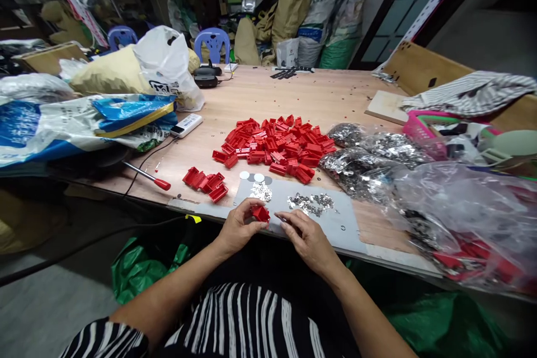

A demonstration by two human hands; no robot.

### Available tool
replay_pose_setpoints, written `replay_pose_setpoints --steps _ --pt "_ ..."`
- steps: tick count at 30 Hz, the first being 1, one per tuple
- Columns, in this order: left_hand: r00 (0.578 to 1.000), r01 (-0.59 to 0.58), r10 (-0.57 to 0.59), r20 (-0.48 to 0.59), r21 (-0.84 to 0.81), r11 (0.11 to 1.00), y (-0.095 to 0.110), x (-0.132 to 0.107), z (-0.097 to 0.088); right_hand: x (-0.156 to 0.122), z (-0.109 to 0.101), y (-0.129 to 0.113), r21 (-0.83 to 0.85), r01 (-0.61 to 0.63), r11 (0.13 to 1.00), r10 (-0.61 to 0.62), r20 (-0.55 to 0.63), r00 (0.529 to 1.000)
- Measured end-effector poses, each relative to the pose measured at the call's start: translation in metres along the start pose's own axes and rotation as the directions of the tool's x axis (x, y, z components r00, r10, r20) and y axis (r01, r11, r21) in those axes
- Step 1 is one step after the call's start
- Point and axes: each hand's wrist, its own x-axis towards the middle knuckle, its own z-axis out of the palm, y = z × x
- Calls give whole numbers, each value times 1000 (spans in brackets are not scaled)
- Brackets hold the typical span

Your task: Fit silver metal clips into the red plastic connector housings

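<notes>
My left hand (241,226) is closed around a red plastic housing (260,213) at the table's front edge. Just to its right, my right hand (306,235) has thumb and fingers pinched together; something small and dark shows at the fingertips, too small to name. Both hands are over a grey mat (348,224). On the mat beyond them lie a small heap of shiny metal pieces (260,191) and a wider spread of metal pieces (312,204). A large pile of red housings (281,142) lies farther back, with a smaller group of red housings (205,183) at left.
Clear bags of metal parts (361,165) and a large plastic bag (461,201) crowd the right side. Left are a blue-white sack (84,123), a white device (187,125) with a cable, and a red-tipped lever (161,183). A pink basket (423,128) stands far right.
</notes>
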Motion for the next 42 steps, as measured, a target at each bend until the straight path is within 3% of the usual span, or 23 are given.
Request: replay_pose_setpoints --steps 3,6,26,36,42 --pt "997 -74 71 21 212 974 0 4 -5 3 3 1 -94 -29 995 30 14 999" --pt "994 -104 93 49 288 952 2 8 -7 6 5 1 -159 -23 987 31 44 999" --pt "996 -65 47 79 244 968 5 13 -9 11 3 5 -160 51 986 -32 122 992" --pt "997 55 -60 42 106 993 4 14 -8 11 17 -12 -318 -85 944 112 68 991" --pt "999 -1 -6 39 188 982 5 12 -6 8 15 -8 -244 -57 968 87 116 989"
